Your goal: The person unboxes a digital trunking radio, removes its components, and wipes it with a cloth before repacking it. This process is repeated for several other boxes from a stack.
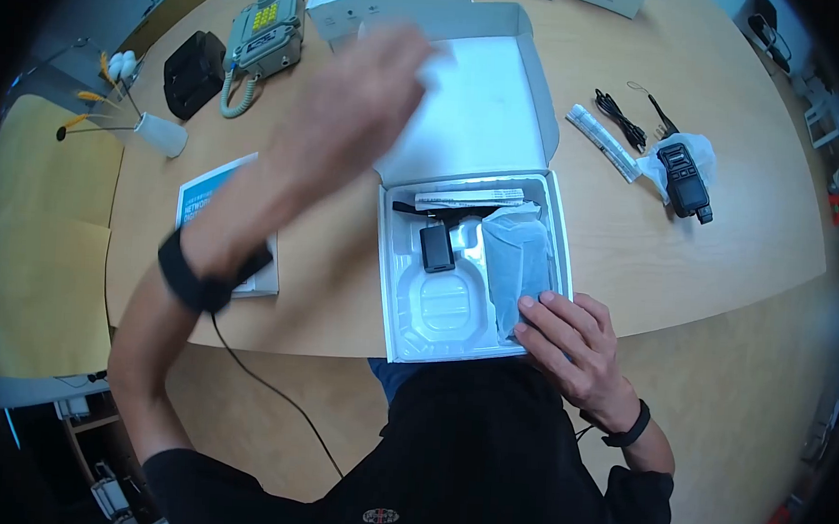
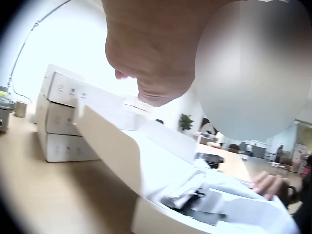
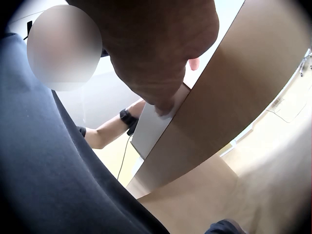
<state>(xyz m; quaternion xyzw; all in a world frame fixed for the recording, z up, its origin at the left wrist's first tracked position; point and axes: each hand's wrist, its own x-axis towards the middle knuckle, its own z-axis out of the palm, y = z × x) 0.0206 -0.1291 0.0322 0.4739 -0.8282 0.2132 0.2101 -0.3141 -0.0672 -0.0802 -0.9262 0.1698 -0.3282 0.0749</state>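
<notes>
An open white box (image 1: 387, 289) stands at the table's front edge, its lid tipped back. In its moulded tray lie a small black block (image 1: 436, 249), a pale wrapped packet (image 1: 515, 257), a folded white paper (image 1: 465, 200) and a black strap partly under it. My right hand (image 1: 572, 346) grips the box's front right corner, fingers over the rim beside the packet. My left hand (image 1: 362, 98), blurred by motion, is raised over the left side of the lid (image 1: 475, 104). In the left wrist view its fingers are mostly hidden behind the back of the hand.
At the right lie a black handheld radio (image 1: 685, 176) on clear wrapping, a wrapped roll (image 1: 604, 144), a black cable (image 1: 621, 119) and an antenna-like stick. Left are a green telephone (image 1: 264, 31), a black pouch (image 1: 192, 75), a white vase (image 1: 163, 137) and a blue-white box (image 1: 217, 180). White boxes (image 2: 66, 117) are stacked behind.
</notes>
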